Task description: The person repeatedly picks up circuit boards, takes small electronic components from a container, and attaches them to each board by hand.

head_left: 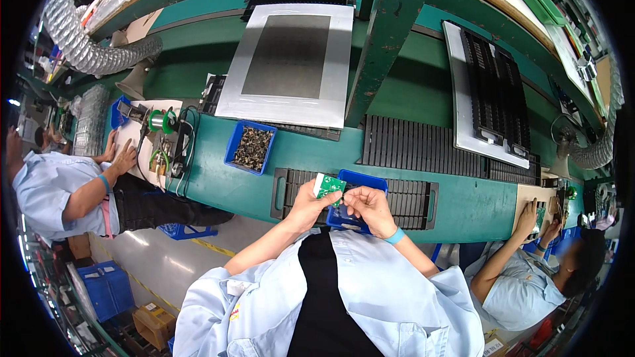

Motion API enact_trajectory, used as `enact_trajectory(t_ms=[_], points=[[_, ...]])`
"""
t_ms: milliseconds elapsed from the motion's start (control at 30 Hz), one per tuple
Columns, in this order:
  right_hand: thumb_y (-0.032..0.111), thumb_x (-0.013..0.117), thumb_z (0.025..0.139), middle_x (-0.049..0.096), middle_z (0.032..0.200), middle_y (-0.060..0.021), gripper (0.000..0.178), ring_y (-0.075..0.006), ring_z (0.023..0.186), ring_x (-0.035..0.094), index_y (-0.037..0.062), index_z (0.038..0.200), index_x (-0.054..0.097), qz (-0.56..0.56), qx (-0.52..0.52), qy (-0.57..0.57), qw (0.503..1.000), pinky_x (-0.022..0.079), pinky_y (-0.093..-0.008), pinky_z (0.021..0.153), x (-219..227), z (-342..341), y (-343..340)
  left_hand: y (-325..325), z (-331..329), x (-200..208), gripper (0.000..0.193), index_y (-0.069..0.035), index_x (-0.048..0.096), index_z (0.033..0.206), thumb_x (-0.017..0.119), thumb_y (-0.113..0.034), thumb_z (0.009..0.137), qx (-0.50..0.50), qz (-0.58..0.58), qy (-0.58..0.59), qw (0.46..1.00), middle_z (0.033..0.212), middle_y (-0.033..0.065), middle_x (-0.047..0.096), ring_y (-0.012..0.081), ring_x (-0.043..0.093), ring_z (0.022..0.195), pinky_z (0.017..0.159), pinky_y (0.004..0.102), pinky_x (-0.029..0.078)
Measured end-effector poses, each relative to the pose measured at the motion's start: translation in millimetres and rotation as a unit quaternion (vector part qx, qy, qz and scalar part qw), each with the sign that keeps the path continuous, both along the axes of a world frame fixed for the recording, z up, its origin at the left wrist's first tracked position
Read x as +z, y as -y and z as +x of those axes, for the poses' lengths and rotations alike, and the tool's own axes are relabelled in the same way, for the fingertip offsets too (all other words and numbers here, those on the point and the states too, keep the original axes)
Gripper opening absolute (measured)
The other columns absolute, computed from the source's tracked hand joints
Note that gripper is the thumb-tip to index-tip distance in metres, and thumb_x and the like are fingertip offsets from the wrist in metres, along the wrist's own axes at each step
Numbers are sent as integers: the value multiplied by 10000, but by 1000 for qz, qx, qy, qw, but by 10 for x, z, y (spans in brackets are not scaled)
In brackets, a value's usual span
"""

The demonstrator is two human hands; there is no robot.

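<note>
A small green circuit board (329,186) with a white edge is gripped in my left hand (309,205), thumb on its face. My right hand (372,208), with a blue band at the wrist, is closed in a pinch at the board's right edge. What its fingertips hold, if anything, is too small to make out. Beneath both hands stands a blue bin (362,177), partly covered by them. Under the bin lies a black slotted rack (411,205), showing on both sides of it.
A blue bin of small brownish parts (252,148) stands to the left on the green bench (218,188). Further back are a framed panel (284,59), a black slatted tray (423,143) and a green post (390,33). Co-workers sit left (66,192) and right (522,291).
</note>
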State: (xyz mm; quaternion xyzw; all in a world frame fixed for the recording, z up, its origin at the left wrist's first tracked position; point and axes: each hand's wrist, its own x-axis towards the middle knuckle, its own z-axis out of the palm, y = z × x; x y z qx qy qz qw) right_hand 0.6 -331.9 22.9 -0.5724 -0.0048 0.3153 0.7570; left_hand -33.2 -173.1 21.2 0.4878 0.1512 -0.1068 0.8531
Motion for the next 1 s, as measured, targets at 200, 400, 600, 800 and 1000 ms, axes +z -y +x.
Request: enact_trajectory(t_ms=[200, 400, 600, 800, 1000], points=[[-1, 516, 816, 550, 686, -35, 42, -70, 535, 471, -14, 826, 555, -63, -11, 81, 995, 382, -159, 487, -64, -52, -22, 19, 29, 70, 182, -4, 521, 918, 599, 31, 758, 6, -12, 0, 1000, 815, 57, 579, 100, 551, 720, 668, 189, 443], [-1, 543, 810, 543, 700, -44, 27, -71, 556, 454, -12, 834, 548, -35, -3, 68, 997, 382, -151, 514, -57, -31, -32, -33, 16, 12, 143, 2, 538, 878, 600, 36, 753, 8, 18, 1, 1000, 786, 59, 581, 107, 554, 700, 651, 188, 447], [30, 559, 812, 555, 724, -56, 39, -69, 587, 466, -5, 829, 556, 164, 79, -98, 978, 380, -151, 533, -126, 22, 43, -116, 12, 35, 105, 12, 553, 825, 606, 46, 741, -62, -105, -11, 993, 756, 67, 584, 119, 560, 670, 625, 192, 451], [36, 569, 809, 579, 755, -86, 50, -73, 600, 470, -2, 837, 555, 138, 87, -87, 983, 381, -153, 545, -111, 14, 18, -132, -4, 22, 89, 17, 558, 805, 614, 34, 738, -69, -138, -34, 987, 739, 73, 583, 126, 559, 654, 611, 195, 450], [30, 568, 807, 595, 756, -103, 59, -75, 598, 470, -7, 851, 557, 136, 83, -74, 984, 384, -157, 550, -108, 8, 5, -151, -6, -14, 81, 17, 561, 800, 617, 15, 742, -84, -144, -24, 986, 724, 75, 575, 129, 545, 640, 598, 201, 439]])
